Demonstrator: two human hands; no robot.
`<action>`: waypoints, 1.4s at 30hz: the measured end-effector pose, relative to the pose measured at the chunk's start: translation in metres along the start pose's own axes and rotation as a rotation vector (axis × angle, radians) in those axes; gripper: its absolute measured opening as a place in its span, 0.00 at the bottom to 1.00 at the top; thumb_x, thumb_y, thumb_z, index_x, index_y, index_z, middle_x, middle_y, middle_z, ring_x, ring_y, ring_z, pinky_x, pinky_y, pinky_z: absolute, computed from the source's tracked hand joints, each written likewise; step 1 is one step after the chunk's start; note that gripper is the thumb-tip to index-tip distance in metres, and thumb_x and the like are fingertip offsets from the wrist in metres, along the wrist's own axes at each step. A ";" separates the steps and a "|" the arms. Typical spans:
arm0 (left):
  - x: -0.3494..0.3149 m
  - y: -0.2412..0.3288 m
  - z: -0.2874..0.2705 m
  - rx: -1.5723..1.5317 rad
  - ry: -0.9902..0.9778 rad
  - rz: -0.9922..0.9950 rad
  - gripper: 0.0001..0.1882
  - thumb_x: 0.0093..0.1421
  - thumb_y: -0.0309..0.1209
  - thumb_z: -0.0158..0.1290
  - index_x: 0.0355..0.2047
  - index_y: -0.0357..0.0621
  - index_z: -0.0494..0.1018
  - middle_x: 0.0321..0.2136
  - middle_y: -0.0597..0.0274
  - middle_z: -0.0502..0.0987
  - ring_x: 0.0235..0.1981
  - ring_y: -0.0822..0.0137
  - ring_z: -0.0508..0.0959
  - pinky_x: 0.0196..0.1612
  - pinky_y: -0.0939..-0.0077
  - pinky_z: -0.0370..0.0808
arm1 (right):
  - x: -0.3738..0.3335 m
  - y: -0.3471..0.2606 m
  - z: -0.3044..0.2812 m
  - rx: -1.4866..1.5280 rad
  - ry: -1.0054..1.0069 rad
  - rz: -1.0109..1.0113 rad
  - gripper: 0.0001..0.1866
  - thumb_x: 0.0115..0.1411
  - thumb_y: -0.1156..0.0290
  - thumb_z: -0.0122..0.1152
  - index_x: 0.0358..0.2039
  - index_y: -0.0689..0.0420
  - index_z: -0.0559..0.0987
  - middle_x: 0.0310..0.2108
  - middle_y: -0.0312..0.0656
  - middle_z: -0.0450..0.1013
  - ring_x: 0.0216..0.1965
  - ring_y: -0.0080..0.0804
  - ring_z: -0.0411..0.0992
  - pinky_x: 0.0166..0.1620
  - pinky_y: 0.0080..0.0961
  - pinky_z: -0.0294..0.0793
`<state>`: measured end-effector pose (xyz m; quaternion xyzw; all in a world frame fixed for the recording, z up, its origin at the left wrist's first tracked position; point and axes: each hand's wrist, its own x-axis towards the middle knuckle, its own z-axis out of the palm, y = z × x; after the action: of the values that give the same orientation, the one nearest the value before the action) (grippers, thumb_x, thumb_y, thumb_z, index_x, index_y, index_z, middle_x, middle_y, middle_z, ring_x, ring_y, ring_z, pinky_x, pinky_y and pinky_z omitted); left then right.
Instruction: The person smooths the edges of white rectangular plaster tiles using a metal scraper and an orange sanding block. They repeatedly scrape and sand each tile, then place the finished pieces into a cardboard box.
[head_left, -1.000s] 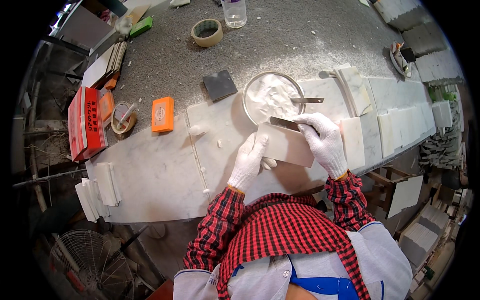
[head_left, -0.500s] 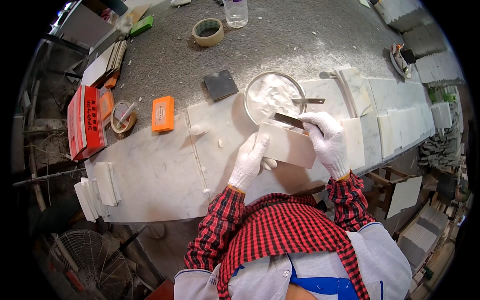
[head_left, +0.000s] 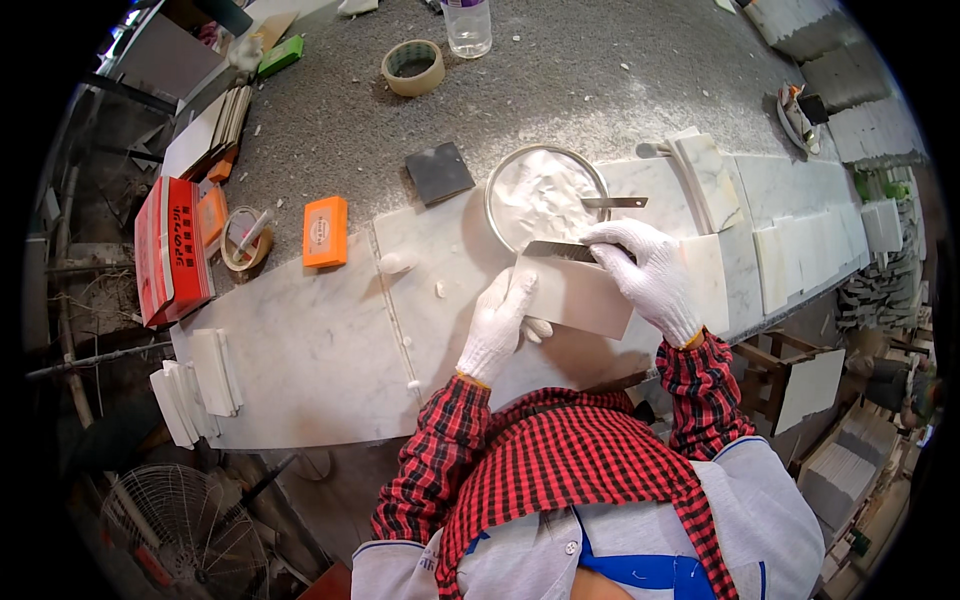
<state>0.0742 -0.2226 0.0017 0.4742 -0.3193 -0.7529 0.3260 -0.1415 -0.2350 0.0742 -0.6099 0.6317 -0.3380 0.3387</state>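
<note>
A pale rectangular tile [head_left: 575, 293] has a metal blade [head_left: 558, 250] along one edge.

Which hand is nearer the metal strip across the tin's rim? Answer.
Right. Right hand: just below the metal strip in view. Left hand: farther off, to its lower left.

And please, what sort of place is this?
Probably a stone workshop: marble-like slabs lie along the bench, a round tin holds white paste, and flat pale pieces are stacked at lower right.
</note>
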 end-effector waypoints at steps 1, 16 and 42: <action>0.000 0.000 0.000 0.004 -0.001 0.005 0.20 0.77 0.42 0.49 0.54 0.35 0.73 0.29 0.58 0.82 0.20 0.71 0.81 0.22 0.80 0.76 | 0.002 0.001 0.000 -0.048 -0.002 -0.025 0.09 0.63 0.76 0.63 0.42 0.61 0.86 0.37 0.48 0.82 0.38 0.39 0.82 0.44 0.31 0.79; 0.001 -0.004 -0.003 -0.004 -0.010 0.001 0.21 0.77 0.44 0.49 0.51 0.36 0.75 0.28 0.60 0.81 0.20 0.73 0.80 0.21 0.81 0.75 | -0.005 -0.007 -0.040 -0.186 0.077 -0.007 0.08 0.62 0.80 0.62 0.41 0.65 0.85 0.37 0.48 0.82 0.38 0.37 0.82 0.44 0.29 0.79; -0.163 0.002 -0.108 -0.130 0.312 0.073 0.19 0.76 0.44 0.49 0.51 0.39 0.75 0.28 0.65 0.80 0.20 0.76 0.79 0.23 0.83 0.74 | 0.000 -0.058 0.116 -0.157 -0.201 -0.197 0.28 0.61 0.64 0.68 0.61 0.60 0.77 0.56 0.50 0.77 0.55 0.40 0.77 0.57 0.34 0.76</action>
<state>0.2289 -0.1133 0.0488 0.5512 -0.2324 -0.6769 0.4289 -0.0123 -0.2382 0.0605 -0.7243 0.5561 -0.2565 0.3168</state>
